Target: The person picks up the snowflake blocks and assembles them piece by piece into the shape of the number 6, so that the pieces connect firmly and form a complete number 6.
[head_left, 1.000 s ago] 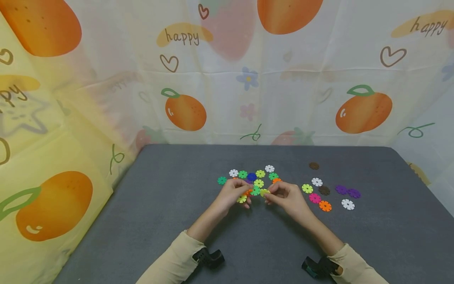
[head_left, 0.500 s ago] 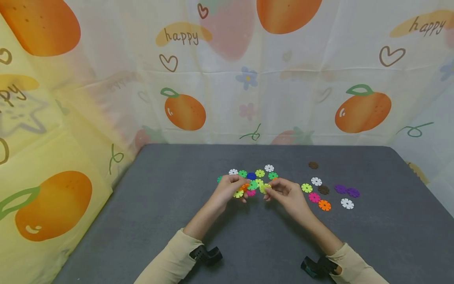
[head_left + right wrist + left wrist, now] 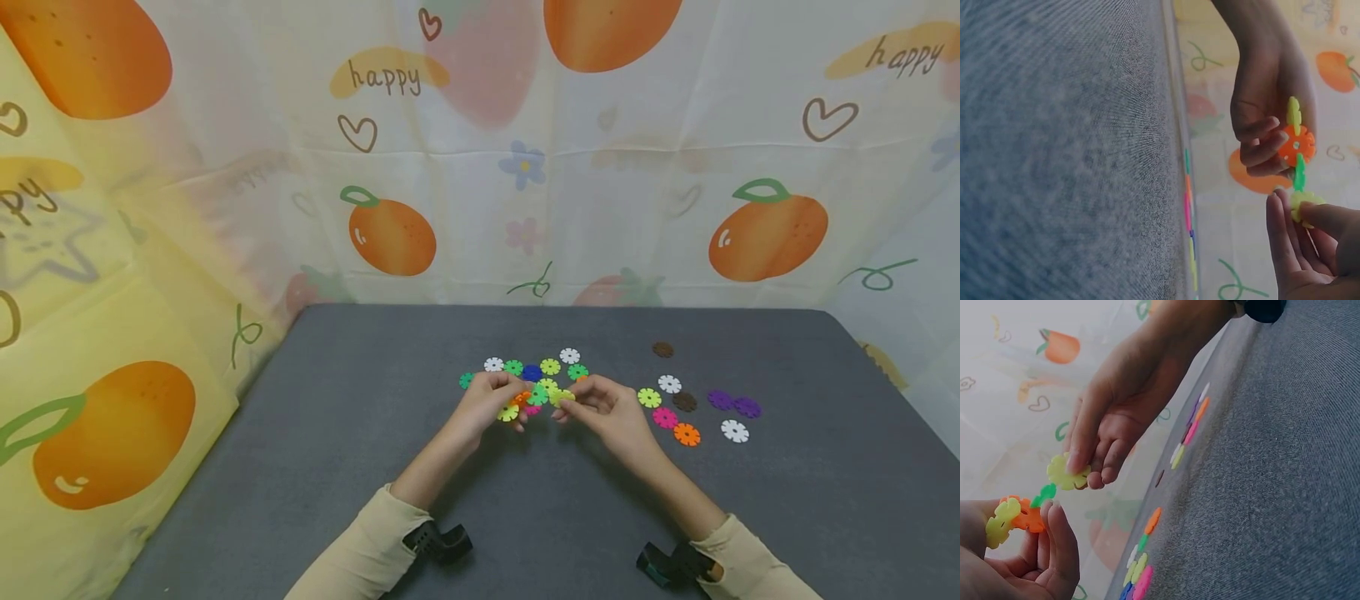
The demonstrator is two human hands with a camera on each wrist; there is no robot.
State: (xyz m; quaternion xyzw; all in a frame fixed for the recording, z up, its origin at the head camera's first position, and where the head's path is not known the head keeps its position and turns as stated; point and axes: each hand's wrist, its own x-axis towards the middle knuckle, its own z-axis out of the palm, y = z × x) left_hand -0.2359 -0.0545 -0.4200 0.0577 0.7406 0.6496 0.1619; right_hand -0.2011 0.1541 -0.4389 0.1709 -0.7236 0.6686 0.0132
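Note:
Low over the dark table, my left hand (image 3: 480, 406) grips a short chain of slotted plastic snowflake discs. The chain runs from a yellow disc (image 3: 1000, 526) through an orange disc (image 3: 1297, 145) to a green disc (image 3: 1299, 173) at its right end. My right hand (image 3: 613, 414) pinches a yellow-green disc (image 3: 1060, 470) between thumb and fingers. In the right wrist view its edge is right at the green disc's edge. The left fingers curl around the orange disc, partly hiding it.
Behind the hands lie loose discs, among them a white disc (image 3: 569, 356) and a blue disc (image 3: 532, 372). On the right are more, including a pink disc (image 3: 664, 417), an orange disc (image 3: 686, 434) and purple discs (image 3: 721, 401). A printed cloth (image 3: 465, 225) hangs behind the table (image 3: 360, 358).
My left hand and its chain have shifted slightly away from me, then a little back to the right. The right hand stays nearly in place, still pinching the yellow-green disc.

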